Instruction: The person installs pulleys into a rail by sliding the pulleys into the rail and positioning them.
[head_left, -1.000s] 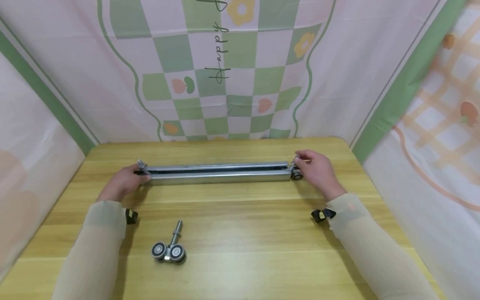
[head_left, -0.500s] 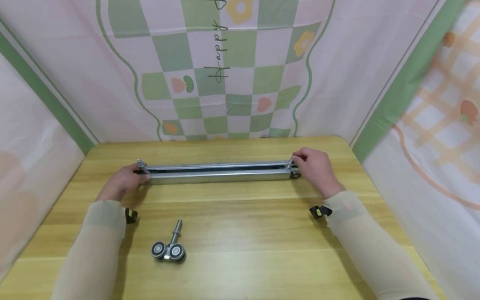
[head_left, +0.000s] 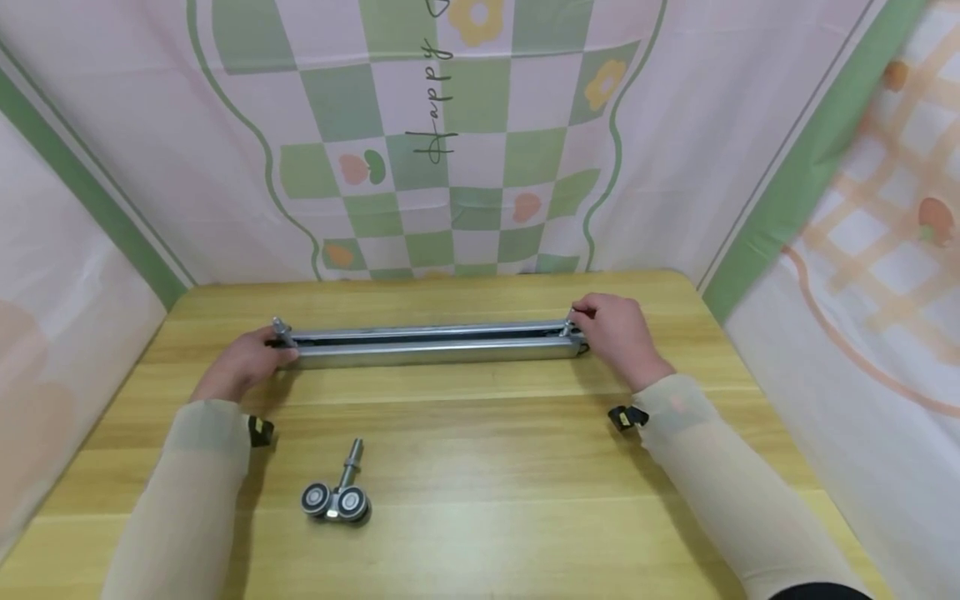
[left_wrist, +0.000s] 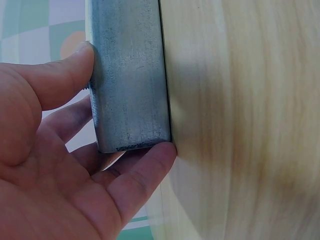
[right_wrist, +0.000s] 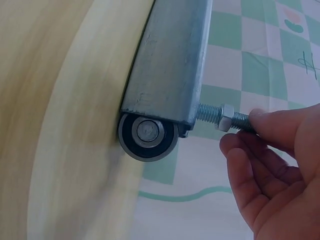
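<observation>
Rail point(head_left: 438, 355) on wooden table point(head_left: 525, 475), checked cloth point(head_left: 480, 100) behind

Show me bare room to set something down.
The widest bare table lies between the rail, the loose roller and the right sleeve; a narrower strip runs behind the rail. Crowded: its ends, at the left hand and right hand.

The left arm point(head_left: 172, 508) and right arm point(head_left: 742, 487), in beige fabric sleeves point(head_left: 212, 429), reach forward, well apart; the bare left hand point(head_left: 243, 362) grips, thumb set apart from bent fingers; the bare right hand point(head_left: 618, 337) pinches between thumb and curled fingers.
</observation>
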